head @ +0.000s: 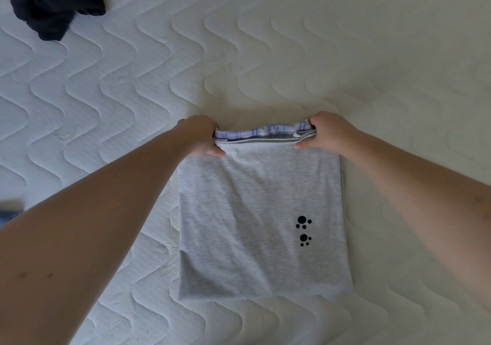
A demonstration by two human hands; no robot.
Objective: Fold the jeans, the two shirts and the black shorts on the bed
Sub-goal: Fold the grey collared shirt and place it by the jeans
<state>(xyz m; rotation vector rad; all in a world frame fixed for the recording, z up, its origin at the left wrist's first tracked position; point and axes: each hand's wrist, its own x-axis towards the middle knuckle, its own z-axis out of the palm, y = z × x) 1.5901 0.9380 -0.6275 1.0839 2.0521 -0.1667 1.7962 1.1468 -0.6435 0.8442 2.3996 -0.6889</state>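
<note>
1. A white quilted mattress (132, 92) with a wavy stitched pattern fills the frame; it is the bed on which the work is done.
2. A grey shirt (260, 212), printed with small black paw marks at its lower right, is laid flat in the lower centre of the frame, its long axis running from the bottom of the frame toward the top.
3. A plaid shirt (263, 128) is seen as a narrow band at the grey shirt's far edge, seemingly beneath it; how much of it lies there cannot be told.
4. The far left corner of the stack is gripped by the left hand (199, 137), fingers curled over the edge and thumb pressed on the grey cloth.
5. The far right corner is gripped likewise by the right hand (324, 132). Both hands are equally near; the rest of the cloth lies from the fingers toward the bottom of the frame.
6. The next move is judged to be a fold along the short axis, the held edge being carried down toward the near hem.
7. Black shorts (53, 2) are left crumpled in the upper left corner, well apart and apparently unfolded.
8. A blue patch (9, 213) at the left edge may be the jeans; this cannot be confirmed.
</note>
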